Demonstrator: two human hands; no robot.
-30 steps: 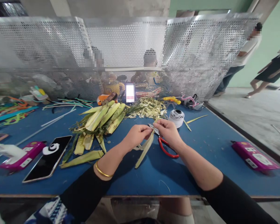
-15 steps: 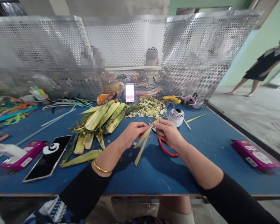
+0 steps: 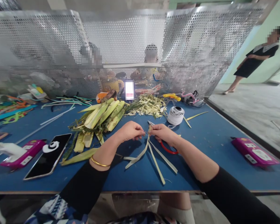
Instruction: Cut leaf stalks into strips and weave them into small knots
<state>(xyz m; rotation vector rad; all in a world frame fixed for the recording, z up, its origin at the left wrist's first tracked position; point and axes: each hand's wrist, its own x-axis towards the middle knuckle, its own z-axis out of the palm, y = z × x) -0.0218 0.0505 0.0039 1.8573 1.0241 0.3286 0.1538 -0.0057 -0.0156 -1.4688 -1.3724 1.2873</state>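
Note:
My right hand pinches the top of several narrow corn husk strips, whose pale free ends fan out downward over the blue table. Just left of it, my left hand has its fingertips pressed together; a fine thread may run from them, but it is too thin to make out. Red-handled scissors lie partly under my right hand, blades pointing away. A spool of white thread stands behind my right hand. Left of my left hand lies a pile of green-yellow corn husks.
Husk scraps are heaped before a perforated metal screen. A yellow-handled tool lies at the back. A phone and a purple pack are left, another purple pack right. A person stands beyond the table.
My left hand has let go of the husk strips and moved slightly away. The strips, bunched before, now hang spread apart from my right hand. The standing person has shifted left.

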